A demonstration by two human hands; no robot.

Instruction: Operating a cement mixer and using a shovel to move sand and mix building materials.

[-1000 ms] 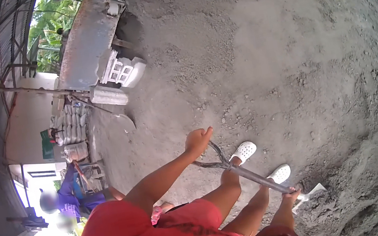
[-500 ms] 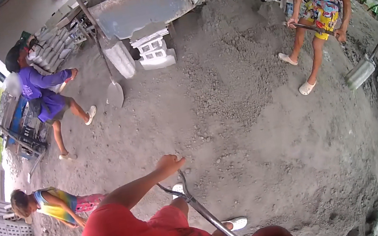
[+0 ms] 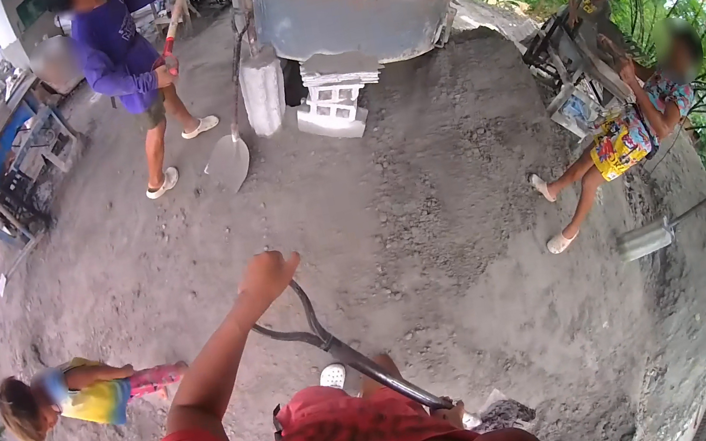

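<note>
My left hand (image 3: pixel 268 276) is closed around the crossbar of a shovel's forked handle. The shovel (image 3: pixel 361 363) slants across my body, its dark shaft running down to the right. Low on that shaft my right hand (image 3: pixel 448 413) grips it, partly hidden behind the shaft and my arm. Just past the right hand shows part of the shovel blade (image 3: pixel 503 411), with dark grey, crumbly material on it. Under the shaft lie grey, sandy ground (image 3: pixel 316 227) and one of my white clogs (image 3: pixel 333 376).
A person in purple (image 3: pixel 125 53) holds a long-handled tool at far left. Another shovel (image 3: pixel 229 159) leans by a post beside a metal trough (image 3: pixel 350 13) and concrete blocks (image 3: pixel 334 110). A child (image 3: pixel 100 393) is at left. Two people (image 3: pixel 627 139) are by a stand at right.
My left hand has shifted left and up with the shovel handle. The blade with grey material has come into view. The person in purple has raised a tool; the view has turned.
</note>
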